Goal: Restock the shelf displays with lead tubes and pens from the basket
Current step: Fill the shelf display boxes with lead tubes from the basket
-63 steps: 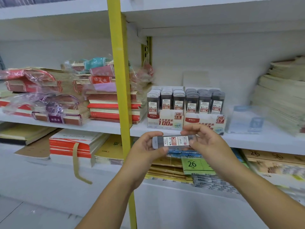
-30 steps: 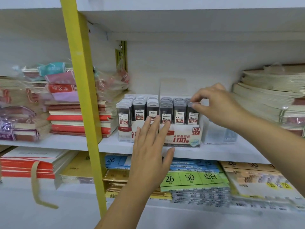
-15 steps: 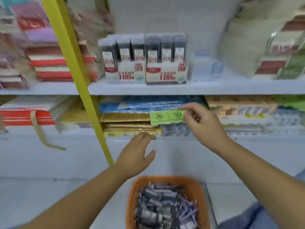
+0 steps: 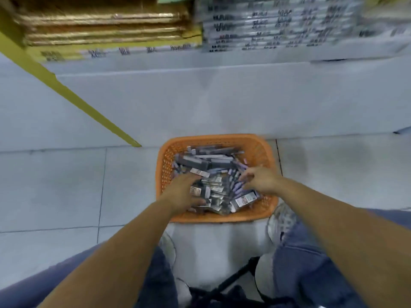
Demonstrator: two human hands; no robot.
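1. In the lower middle of the frame, an orange basket (image 4: 263, 152) is sitting on the pale tiled floor (image 4: 66, 185), just in front of the white base of the shelf (image 4: 200, 96); it is holding a loose heap of lead tubes (image 4: 192, 162) and purple pens (image 4: 236, 188), lying crosswise over one another.
2. The left hand (image 4: 183, 193) is reaching into the left half of the basket, palm down; its fingers and thumb are lying spread over a labelled lead tube; blur is hiding whether the grip is closing on it, so I cannot tell.
3. The right hand (image 4: 261, 181) is reaching in over the right rim, fingers pointing toward the left of the frame; its grip is lying wide, with the fingers loosely spread, touching the pens and holding nothing.
4. Both bare forearms are running in from the lower corners; blue jeans (image 4: 311, 265) are showing beneath them, and a pale shoe (image 4: 280, 218) is standing just beside the basket's near-right corner.
5. A yellow post (image 4: 73, 96) is slanting from the upper left of the frame down to the floor left of the basket; along the top edge, gold-edged stacks (image 4: 100, 25) are lying at the left and blurred printed packs (image 4: 278, 23) at the right.
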